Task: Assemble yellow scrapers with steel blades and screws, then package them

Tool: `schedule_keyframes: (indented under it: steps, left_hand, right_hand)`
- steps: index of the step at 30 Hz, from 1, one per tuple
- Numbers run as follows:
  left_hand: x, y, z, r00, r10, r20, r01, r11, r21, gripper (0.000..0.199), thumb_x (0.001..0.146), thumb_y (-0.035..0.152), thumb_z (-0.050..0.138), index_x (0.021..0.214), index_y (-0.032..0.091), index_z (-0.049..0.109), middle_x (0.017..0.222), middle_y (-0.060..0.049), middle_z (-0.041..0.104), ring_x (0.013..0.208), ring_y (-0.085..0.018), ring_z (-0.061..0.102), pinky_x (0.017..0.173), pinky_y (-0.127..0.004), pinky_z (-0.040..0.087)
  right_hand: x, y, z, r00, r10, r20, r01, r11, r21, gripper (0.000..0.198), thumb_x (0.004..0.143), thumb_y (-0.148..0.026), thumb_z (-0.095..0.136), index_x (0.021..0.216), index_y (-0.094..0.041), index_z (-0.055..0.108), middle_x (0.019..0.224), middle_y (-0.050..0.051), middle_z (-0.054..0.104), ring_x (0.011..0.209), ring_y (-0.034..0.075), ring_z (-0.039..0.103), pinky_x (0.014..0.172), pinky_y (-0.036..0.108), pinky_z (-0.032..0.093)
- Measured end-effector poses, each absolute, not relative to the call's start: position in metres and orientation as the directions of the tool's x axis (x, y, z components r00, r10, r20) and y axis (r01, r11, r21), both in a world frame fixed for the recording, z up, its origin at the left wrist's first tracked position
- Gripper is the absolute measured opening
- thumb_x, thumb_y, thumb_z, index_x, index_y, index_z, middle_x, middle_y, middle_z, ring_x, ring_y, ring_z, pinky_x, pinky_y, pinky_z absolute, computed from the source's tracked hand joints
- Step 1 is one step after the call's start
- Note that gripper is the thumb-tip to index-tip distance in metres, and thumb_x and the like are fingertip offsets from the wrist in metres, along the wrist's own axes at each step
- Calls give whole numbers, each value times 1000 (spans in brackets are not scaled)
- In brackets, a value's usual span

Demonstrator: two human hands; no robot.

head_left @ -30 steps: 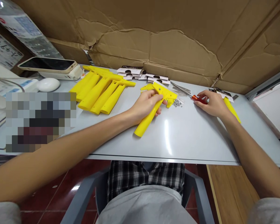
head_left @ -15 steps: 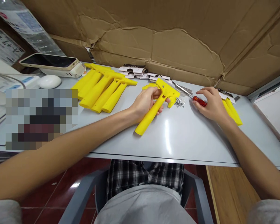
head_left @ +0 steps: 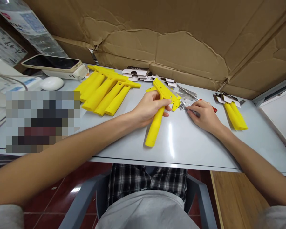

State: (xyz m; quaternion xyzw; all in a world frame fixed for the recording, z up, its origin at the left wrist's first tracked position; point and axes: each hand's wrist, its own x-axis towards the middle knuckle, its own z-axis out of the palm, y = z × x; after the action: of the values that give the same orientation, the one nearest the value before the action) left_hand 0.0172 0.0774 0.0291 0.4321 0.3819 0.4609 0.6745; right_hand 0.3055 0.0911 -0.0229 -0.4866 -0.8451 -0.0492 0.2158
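Note:
My left hand (head_left: pixel 151 109) is closed around the neck of a yellow plastic scraper handle (head_left: pixel 156 125), its broad head tilted away from me and its grip end toward me. Small yellow pieces (head_left: pixel 175 104) lie by the head, beside a pile of small screws (head_left: pixel 181 107). At the right edge of that pile, my right hand (head_left: pixel 202 114) has its thumb and fingertips pinched together; what is between them is too small to make out. Behind the right hand lies a screwdriver with a red handle (head_left: pixel 214 109), partly covered by the fingers.
Several more yellow scraper handles (head_left: pixel 109 92) lie in a row at left. Two yellow handles (head_left: pixel 235 116) rest at right. Stacked printed cards (head_left: pixel 137 72) sit against the cardboard wall (head_left: pixel 181 47). A phone (head_left: pixel 52 62), a white mouse (head_left: pixel 51 83) and a bottle (head_left: pixel 33 28) stand far left.
My right hand has come away from the screwdriver's red handle and moved left and down to the screws. The scraper handle in my left hand has turned, its grip end swinging right and nearer me.

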Motion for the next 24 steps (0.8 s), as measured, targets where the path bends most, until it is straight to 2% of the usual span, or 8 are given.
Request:
schedule_keyframes:
  steps: [3, 6, 11, 15, 18, 24]
  left_hand:
    - [18, 75, 31, 269, 947, -176, -174, 228, 958, 10, 95, 10, 74, 89, 15, 67, 73, -1, 66, 58, -9, 61, 50, -20, 51]
    - [17, 73, 33, 324, 928, -185, -57, 215, 975, 8, 98, 11, 73, 91, 14, 68, 68, 0, 65, 49, -8, 57, 43, -20, 44]
    - [16, 69, 35, 441, 886, -140, 90, 112, 990, 4, 100, 13, 73, 101, 12, 70, 81, -4, 74, 50, -8, 63, 44, -21, 51]
    - [16, 67, 33, 494, 848, -191, 240, 78, 968, 18, 110, 22, 57, 95, 16, 66, 60, 1, 66, 40, -10, 59, 40, -21, 48]
    - [18, 63, 32, 537, 826, -175, 273, 26, 962, 17, 109, 20, 55, 95, 17, 64, 58, 2, 65, 38, -10, 59, 39, -20, 47]
    - [21, 57, 34, 608, 776, -169, 290, -19, 957, 13, 104, 14, 57, 94, 16, 65, 64, 2, 67, 40, -9, 59, 38, -20, 49]
  right_hand:
    - [304, 90, -23, -419, 808, 414, 850, 509, -134, 33, 107, -43, 59, 111, -25, 86, 107, 8, 71, 101, 14, 60, 91, 32, 40]
    - [303, 90, -19, -411, 823, 392, 840, 510, -188, 30, 105, -38, 61, 108, -23, 86, 105, 6, 73, 101, 14, 60, 93, 32, 43]
    - [302, 89, -12, -408, 838, 362, 799, 519, -303, 28, 102, -31, 60, 107, -21, 85, 102, 4, 74, 95, 11, 62, 94, 29, 47]
    - [299, 87, -8, -312, 900, 303, 846, 409, -341, 27, 98, -35, 65, 105, -19, 85, 98, 5, 72, 84, 7, 59, 88, 26, 46]
    - [296, 85, -6, -266, 926, 267, 871, 349, -346, 29, 98, -39, 66, 105, -19, 86, 97, 5, 70, 80, 6, 57, 85, 25, 44]
    - [297, 85, -6, -298, 909, 292, 844, 394, -365, 29, 97, -35, 63, 104, -21, 87, 98, 5, 71, 82, 6, 58, 82, 23, 43]
